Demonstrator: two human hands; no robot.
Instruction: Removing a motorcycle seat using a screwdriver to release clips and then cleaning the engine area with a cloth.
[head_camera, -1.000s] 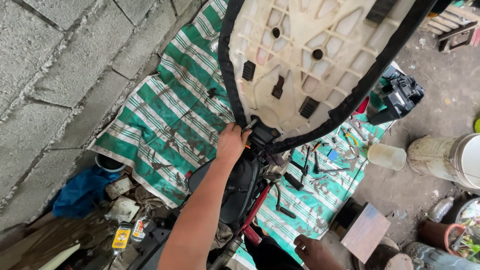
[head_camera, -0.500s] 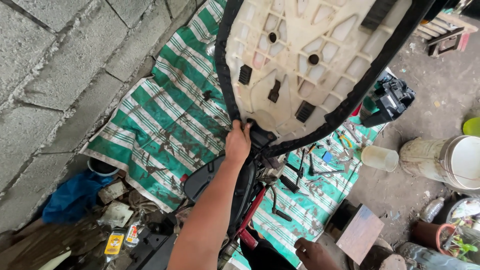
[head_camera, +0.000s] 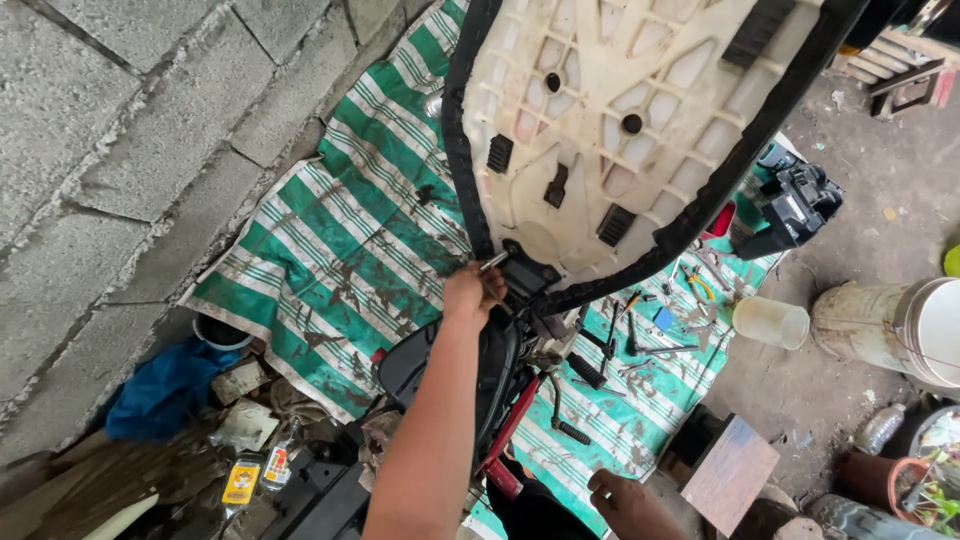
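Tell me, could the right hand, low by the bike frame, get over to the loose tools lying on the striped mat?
Probably yes. The right hand rests low near the red frame, and the tools lie in the open on the green striped mat just above it, uncovered. The raised seat hangs farther up, apparently clear of that path.

Left hand (head_camera: 472, 295) at the hinge of a raised motorcycle seat (head_camera: 620, 130), above a green-striped tarp (head_camera: 340, 250) strewn with tools (head_camera: 630, 345).

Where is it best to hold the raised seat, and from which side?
Probably the black rim of the seat, from the left. The seat stands tipped up, underside showing, and this edge is free; the left hand is at the hinge below.
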